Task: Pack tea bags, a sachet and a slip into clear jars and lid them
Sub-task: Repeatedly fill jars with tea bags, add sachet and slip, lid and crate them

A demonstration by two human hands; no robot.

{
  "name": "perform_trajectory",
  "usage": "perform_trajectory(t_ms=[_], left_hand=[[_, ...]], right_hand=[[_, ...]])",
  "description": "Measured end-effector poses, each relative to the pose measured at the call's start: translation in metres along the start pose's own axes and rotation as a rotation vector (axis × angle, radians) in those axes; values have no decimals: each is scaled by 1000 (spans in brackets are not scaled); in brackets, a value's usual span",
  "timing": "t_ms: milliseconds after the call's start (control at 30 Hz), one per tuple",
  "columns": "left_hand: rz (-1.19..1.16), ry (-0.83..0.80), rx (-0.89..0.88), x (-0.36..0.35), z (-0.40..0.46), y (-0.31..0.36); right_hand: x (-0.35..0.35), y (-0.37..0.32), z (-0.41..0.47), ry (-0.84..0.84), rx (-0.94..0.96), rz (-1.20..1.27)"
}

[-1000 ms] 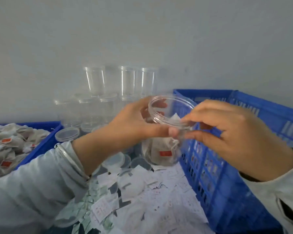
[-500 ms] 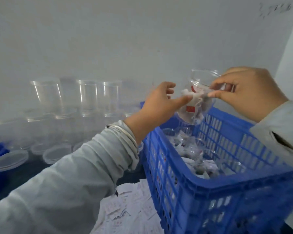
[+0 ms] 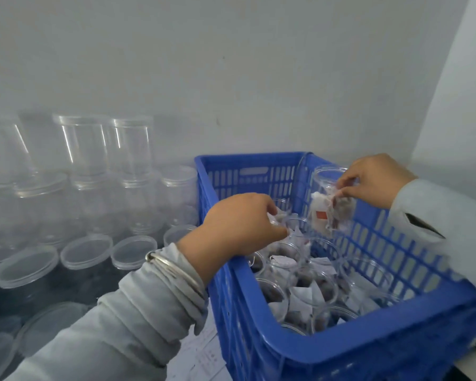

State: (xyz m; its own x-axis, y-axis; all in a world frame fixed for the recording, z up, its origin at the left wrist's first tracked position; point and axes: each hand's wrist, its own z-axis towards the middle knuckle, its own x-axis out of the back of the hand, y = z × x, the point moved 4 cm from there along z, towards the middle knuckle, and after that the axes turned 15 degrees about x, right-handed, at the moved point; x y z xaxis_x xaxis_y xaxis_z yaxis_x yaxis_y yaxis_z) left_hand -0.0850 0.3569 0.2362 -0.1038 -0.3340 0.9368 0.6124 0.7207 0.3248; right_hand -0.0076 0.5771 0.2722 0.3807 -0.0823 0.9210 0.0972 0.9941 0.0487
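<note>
Head view: your right hand (image 3: 374, 180) grips the filled jar (image 3: 331, 200) over the blue crate (image 3: 341, 350), so lower it upright into a gap while your left hand (image 3: 242, 224), fingers curled among the packed jars (image 3: 300, 273), steadies them.

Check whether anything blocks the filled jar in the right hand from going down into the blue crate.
The right hand holds the filled jar above the blue crate. Packed jars crowd the floor below, and the left hand reaches among them.

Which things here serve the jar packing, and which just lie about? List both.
In use:
filled clear plastic jar, right hand holding it
left hand
blue plastic crate of packed jars

Lying about:
stacked empty clear jars
loose clear round lids
</note>
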Motion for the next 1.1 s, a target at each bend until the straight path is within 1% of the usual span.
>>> perform_trajectory(t_ms=[67, 200, 267, 400, 467, 700, 933, 1100], left_hand=[[-109, 47, 4, 3, -1, 0], [-586, 237, 90, 10, -4, -15], [-673, 267, 112, 9, -5, -18], [-656, 267, 102, 8, -1, -16], [-638, 274, 98, 8, 0, -16], [-600, 271, 106, 7, 1, -16], [-606, 246, 122, 7, 1, -16], [-639, 235, 128, 8, -3, -17]], right_hand=[[-6, -14, 2, -37, 75, 20], [-11, -56, 7, -49, 184, 130], [-14, -78, 10, -67, 222, 191], [-27, -114, 12, -152, 314, 206], [-31, -125, 13, -164, 338, 219], [-31, -132, 8, -214, 362, 210], [-27, -135, 4, -294, 310, 194], [-17, -144, -2, -286, 226, 149]])
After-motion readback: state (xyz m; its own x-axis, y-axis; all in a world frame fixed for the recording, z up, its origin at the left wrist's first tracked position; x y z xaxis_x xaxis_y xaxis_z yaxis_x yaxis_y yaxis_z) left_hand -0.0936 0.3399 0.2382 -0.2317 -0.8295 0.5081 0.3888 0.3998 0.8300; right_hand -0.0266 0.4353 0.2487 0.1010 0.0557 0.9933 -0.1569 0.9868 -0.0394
